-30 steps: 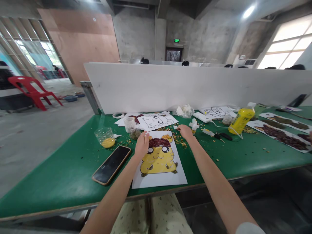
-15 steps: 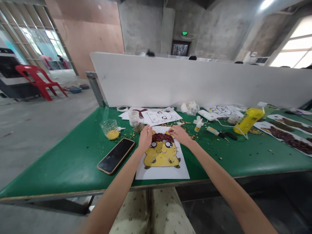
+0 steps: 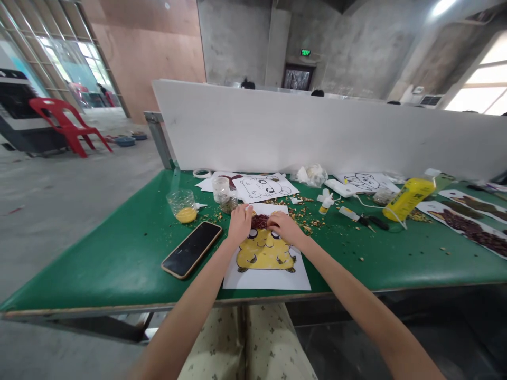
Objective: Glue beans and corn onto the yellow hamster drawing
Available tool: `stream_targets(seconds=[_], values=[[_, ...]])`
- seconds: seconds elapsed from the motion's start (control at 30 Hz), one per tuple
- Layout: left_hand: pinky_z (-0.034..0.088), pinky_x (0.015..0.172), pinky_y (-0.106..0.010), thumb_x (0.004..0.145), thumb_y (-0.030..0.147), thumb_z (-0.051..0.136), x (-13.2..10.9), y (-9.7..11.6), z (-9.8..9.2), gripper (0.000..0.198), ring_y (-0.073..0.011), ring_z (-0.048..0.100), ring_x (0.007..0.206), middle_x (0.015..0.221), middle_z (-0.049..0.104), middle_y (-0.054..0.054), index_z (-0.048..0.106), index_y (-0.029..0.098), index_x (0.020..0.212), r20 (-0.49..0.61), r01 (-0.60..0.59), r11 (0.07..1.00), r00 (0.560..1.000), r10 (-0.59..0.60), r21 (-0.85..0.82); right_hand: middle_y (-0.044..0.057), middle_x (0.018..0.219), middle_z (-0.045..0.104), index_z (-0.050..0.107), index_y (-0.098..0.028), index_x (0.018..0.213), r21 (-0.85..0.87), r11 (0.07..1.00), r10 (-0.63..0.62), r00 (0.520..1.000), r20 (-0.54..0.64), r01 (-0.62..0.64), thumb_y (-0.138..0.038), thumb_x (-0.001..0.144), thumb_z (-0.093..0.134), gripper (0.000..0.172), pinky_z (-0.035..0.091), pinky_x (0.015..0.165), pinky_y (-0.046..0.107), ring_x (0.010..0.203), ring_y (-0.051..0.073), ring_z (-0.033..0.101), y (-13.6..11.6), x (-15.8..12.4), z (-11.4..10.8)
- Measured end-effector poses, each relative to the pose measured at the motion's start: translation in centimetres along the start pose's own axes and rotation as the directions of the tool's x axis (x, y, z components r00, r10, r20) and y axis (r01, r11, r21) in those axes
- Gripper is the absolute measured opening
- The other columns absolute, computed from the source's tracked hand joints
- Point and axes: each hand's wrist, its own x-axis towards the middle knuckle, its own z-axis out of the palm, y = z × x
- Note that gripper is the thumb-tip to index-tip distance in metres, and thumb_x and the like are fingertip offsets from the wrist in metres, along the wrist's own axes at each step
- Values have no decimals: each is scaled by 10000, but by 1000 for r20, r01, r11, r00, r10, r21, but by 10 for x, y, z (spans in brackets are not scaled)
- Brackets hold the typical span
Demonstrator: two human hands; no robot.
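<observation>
A white sheet (image 3: 267, 274) with a yellow cartoon animal picture (image 3: 265, 252) lies on the green table (image 3: 119, 258) in front of me. Dark red seeds (image 3: 259, 220) cover the animal's head. My left hand (image 3: 240, 224) rests on the sheet's upper left, fingers curled at the left ear. My right hand (image 3: 285, 228) lies over the animal's face and right ear, fingers bent down onto the picture. Whether either hand pinches a seed is hidden.
A phone (image 3: 192, 248) lies left of the sheet. Behind it stand a cup of yellow grains (image 3: 182, 205), a small jar (image 3: 222, 190), line drawings (image 3: 263, 186), glue bottles (image 3: 327, 201), scissors (image 3: 370, 221) and a yellow bottle (image 3: 410, 198). Loose seeds litter the table. A white partition (image 3: 317, 132) backs it.
My right hand has come in from the scattered seeds at the right onto the animal's head and face. My left hand stayed at the upper left ear. The camera view shifted slightly.
</observation>
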Motion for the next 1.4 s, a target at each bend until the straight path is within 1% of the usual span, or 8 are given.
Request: stream_targets(seconds=[0.13,0.33,0.47,0.63,0.87,1.1,1.3,1.4], values=[[332,942,-415,927,299,269,0,-2,0,330,-238,523,1029,1059,608,-124,548,151,1023,-6,-34,998,999,35,46,28,771,596,638,-187,704,22,999,43,999,-33,-42,-153,789,593,102,380,775,294,827,171,511,2,0,-4],[355,921,-421,932,298,262,0,-3,3,333,-243,529,1022,1055,611,-131,546,146,1019,-25,-53,995,998,55,90,37,810,606,637,-181,740,29,993,113,988,-106,-110,-173,782,609,51,370,781,304,836,176,515,10,-3,-13],[368,908,-415,932,310,278,0,-5,5,324,-243,532,1023,1054,614,-130,543,151,1026,-39,-50,993,998,54,109,20,739,594,629,-183,697,29,995,102,992,-69,-100,-160,768,621,75,368,744,287,782,164,509,9,-4,-11],[366,910,-410,933,302,283,0,-8,7,319,-238,532,1021,1063,615,-125,540,144,1036,-42,-72,989,996,78,129,28,780,600,632,-172,713,29,997,68,998,-11,-67,-131,780,600,84,368,768,282,814,160,506,5,0,-7],[371,892,-410,937,303,272,0,-10,8,330,-234,542,986,1036,621,-124,548,147,1028,-45,-103,983,993,111,153,32,776,587,637,-170,704,8,998,60,998,27,-60,-123,756,615,74,371,770,293,822,170,500,6,7,-6],[384,867,-406,936,289,286,0,-13,7,312,-229,546,973,1025,617,-119,556,174,1043,-25,-141,975,989,148,170,27,751,587,642,-173,709,6,999,40,999,31,-41,-136,744,629,52,365,734,286,803,169,506,8,11,-5],[382,870,-396,937,295,274,0,-11,7,327,-225,545,967,1015,620,-119,554,169,1052,-14,-135,975,990,139,179,19,752,609,633,-175,698,34,998,48,999,-2,-48,-157,741,641,48,373,736,282,787,159,522,9,11,-9],[376,879,-391,937,299,271,0,-10,7,333,-224,541,975,1031,616,-118,554,163,1048,-11,-128,976,991,132,175,18,754,610,643,-179,702,43,998,43,999,5,-43,-151,737,643,45,378,736,276,789,156,525,9,9,-10]])
